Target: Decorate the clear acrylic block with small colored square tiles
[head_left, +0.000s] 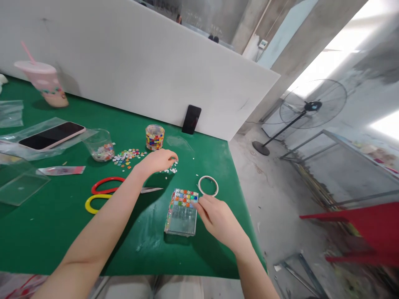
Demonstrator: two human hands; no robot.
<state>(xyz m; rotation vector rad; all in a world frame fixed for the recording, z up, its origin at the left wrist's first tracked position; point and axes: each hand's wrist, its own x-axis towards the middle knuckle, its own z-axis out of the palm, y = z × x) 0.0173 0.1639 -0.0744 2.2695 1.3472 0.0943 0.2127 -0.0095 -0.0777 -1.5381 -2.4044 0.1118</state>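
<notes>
Clear box (183, 223) on grn tbl (140, 249), multicol. tiles (184, 198) along far end + L side.

A clear box (181, 223), partly faced with coloured tiles (184, 198), is touched at its right edge by the right hand (216, 214) on the green counter (143, 253). The left hand (157, 160) is held beside scattered white pieces (173, 170). Scissors (151, 189) are partly covered by the left forearm (109, 220); a tape roll (200, 187) is seen just beyond the right hand.

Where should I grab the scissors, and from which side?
Probably by the red handle and yellow handle, coming from the left: both loops lie on that side, while the blade tip points right. The left forearm crosses above the middle.
</notes>
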